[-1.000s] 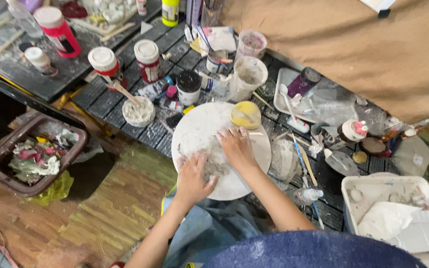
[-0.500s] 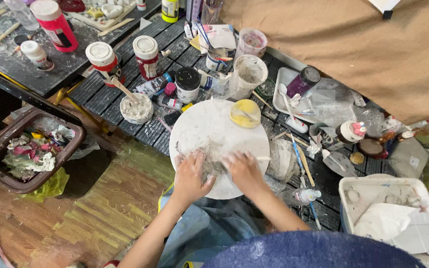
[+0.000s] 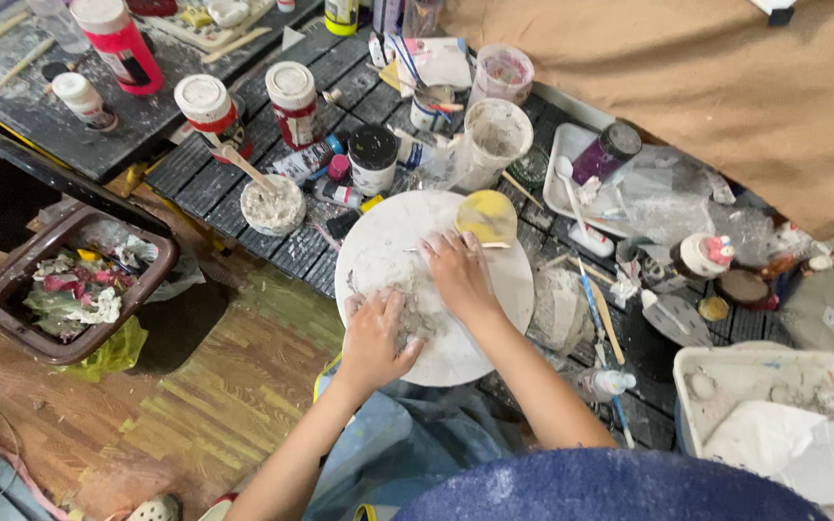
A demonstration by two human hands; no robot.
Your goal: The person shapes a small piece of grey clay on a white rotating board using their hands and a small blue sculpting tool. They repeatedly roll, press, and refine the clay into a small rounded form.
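Grey clay lump (image 3: pixel 415 311) sits near the middle of the round white board (image 3: pixel 494 333) on the slatted table (image 3: pixel 214 193), and you've got both palms on it: left hand (image 3: pixel 374 338) curled around its near side, right hand (image 3: pixel 458 275) flat and spread on top, fingers open. Looks early to me: the clay is a rough smeared mass with no clear form, so shaping is mostly left. Yellow sponge (image 3: pixel 486 216) lies at the board's far edge, untouched.

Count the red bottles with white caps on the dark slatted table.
3: one tall at the far left, and two shorter ones side by side behind the white round board. More may be hidden in the clutter.
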